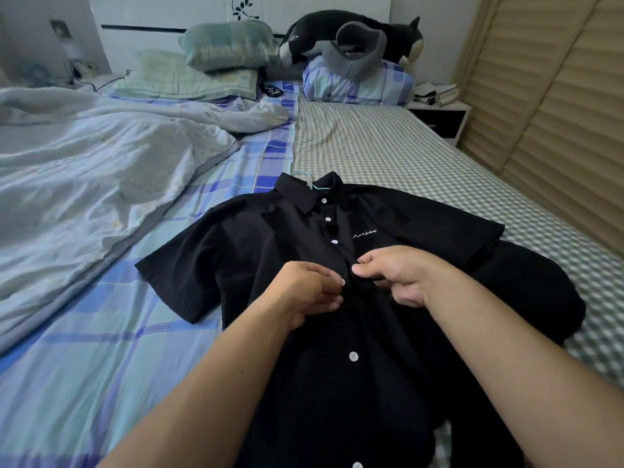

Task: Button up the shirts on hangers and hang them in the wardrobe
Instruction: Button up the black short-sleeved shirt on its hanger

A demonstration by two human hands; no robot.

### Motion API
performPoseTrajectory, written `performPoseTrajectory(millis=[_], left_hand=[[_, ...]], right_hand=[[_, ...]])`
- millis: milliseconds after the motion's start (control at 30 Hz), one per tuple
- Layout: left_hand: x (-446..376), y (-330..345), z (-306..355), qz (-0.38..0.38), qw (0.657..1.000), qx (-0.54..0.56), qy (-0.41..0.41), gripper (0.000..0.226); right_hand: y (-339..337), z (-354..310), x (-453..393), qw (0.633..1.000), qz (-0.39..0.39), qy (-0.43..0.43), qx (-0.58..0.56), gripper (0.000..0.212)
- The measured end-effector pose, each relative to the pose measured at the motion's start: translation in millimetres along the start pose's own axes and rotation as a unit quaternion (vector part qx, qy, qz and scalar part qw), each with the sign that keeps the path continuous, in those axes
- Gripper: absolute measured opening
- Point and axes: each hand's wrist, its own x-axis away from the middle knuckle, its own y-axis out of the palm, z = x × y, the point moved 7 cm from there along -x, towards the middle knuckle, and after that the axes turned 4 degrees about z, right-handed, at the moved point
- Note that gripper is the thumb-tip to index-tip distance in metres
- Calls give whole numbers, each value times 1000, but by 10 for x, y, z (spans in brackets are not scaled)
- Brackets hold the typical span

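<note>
A black short-sleeved shirt [270,251] lies flat on the bed, collar away from me, with white buttons down its front. A pale teal hanger [305,180] pokes out at the collar. The top three buttons sit closed in the placket. My left hand [309,292] pinches the left edge of the placket at a white button. My right hand [393,275] pinches the right edge just across from it, fingers curled on the fabric. Two more white buttons [353,356] show lower down the front. A second dark garment [526,292] lies under the shirt at the right.
A rumpled pale quilt [84,184] covers the bed's left side. Pillows [229,45] and a black plush toy [354,35] sit at the headboard. A slatted wardrobe door [553,113] runs along the right. A white nightstand [439,113] stands in the far right corner.
</note>
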Motion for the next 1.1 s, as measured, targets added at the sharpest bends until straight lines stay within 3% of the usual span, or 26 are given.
performPoseTrajectory(millis=[367,833,1100], left_hand=[[6,8,-27,33,999,14,27,12],[16,-24,-58,37,998,36,22,9],[-9,9,-35,106,992,7,69,15]], right_hand=[[-21,-9,65,996,-12,21,-91,11],[93,-22,142,998,2,17,-54,11],[198,33,172,995,26,-35,-92,34]])
